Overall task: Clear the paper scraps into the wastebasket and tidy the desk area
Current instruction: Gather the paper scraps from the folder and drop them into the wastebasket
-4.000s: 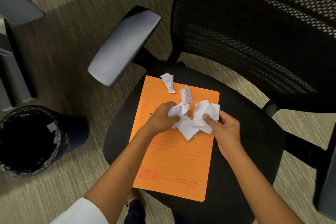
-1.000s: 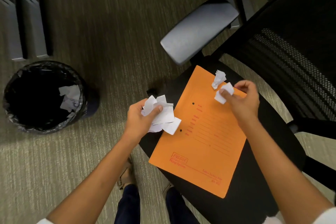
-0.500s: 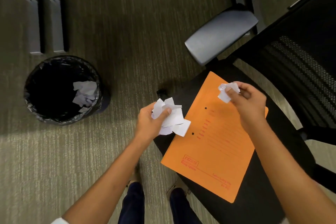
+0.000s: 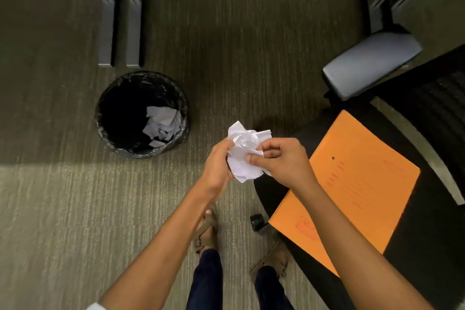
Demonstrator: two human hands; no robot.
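Scraps (image 4: 245, 152) sit bunched at centre frame, both hands (image 4: 219, 162) (image 4: 281, 160) in a curled grip on them; loose pieces may fall on carpet before the bin (image 4: 105, 98) at left.

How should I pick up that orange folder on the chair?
Take the orange folder by the corner that sticks out past the front of the chair seat, near the caster. It lies flat, so only that overhang lets fingers slip underneath. Come from the floor side, thumb on top, probably after both hands drop the paper.
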